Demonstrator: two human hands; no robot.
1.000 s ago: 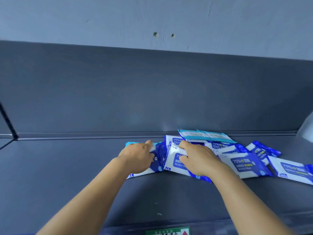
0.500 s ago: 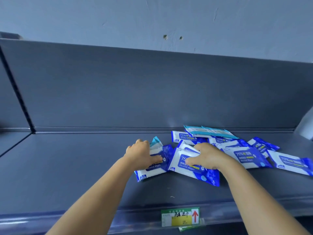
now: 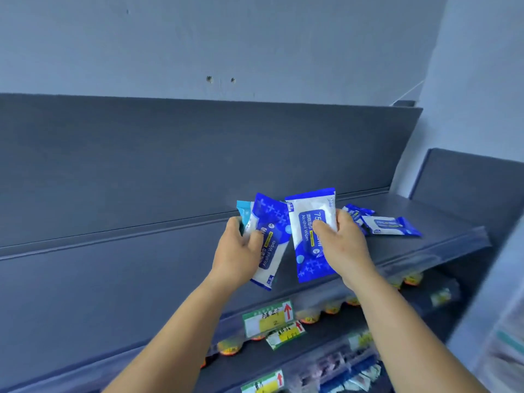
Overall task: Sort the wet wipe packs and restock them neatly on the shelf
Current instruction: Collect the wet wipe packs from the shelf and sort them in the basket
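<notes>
Here the dark grey shelf (image 3: 119, 282) runs across the view with its tall back panel (image 3: 170, 160) behind, and a pale wall (image 3: 255, 38) with two small holes rises above it. Along the shelf's front edge hangs a green and yellow price tag (image 3: 266, 319) with a red arrow, and below it sit lower shelves crowded with small goods too blurred to name. Off to the right, two more blue and white wet wipe packs (image 3: 390, 226) lie flat on the shelf, partly hidden behind the right wrist and well apart from the lifted ones.

Both hands are raised above the shelf, each holding packs. The left hand (image 3: 236, 251) grips two packs (image 3: 269, 242) stacked together: a blue and white one marked Alcohol Wipes in front, and a light teal one (image 3: 243, 211) peeking out behind it at the top left. The thumb presses across the front pack's face while the fingers curl round the back. The right hand (image 3: 343, 245) grips a single upright pack (image 3: 310, 231), thumb on its label and fingers wrapped over its right edge. The two held bundles stand just beside each other, nearly touching at their inner edges
</notes>
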